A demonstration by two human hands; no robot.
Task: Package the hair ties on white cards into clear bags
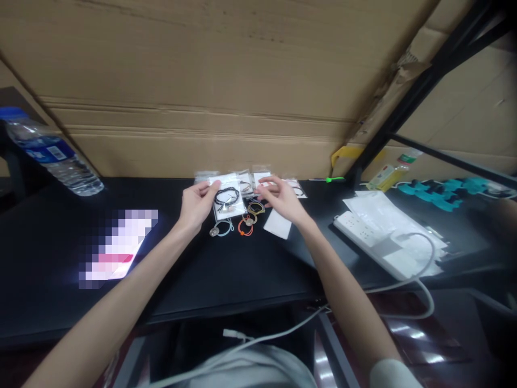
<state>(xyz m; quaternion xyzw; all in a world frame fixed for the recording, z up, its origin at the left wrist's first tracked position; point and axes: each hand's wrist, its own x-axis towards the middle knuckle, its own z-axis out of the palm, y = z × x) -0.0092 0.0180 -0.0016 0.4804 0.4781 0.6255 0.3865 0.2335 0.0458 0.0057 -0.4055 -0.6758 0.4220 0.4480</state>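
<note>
Our left hand [196, 203] pinches a carded black bracelet [226, 196] steady while our right hand [281, 199], fingers loosely spread, touches packets [262, 179] on the surface [226, 269].

- The packet [228, 200] with a hair tie lies on the table [242, 269] between the left hand [196, 205] and the right hand [281, 200].
- Loose hair ties [238, 225] lie just before it.
- More packets [258, 180] lie behind, near the cardboard [210, 81].
- A card [277, 223] lies just beside the right hand.
- The bottle [52, 153] lies far left.
- The power strip [363, 234] sits right, on a bag [388, 215].
</note>
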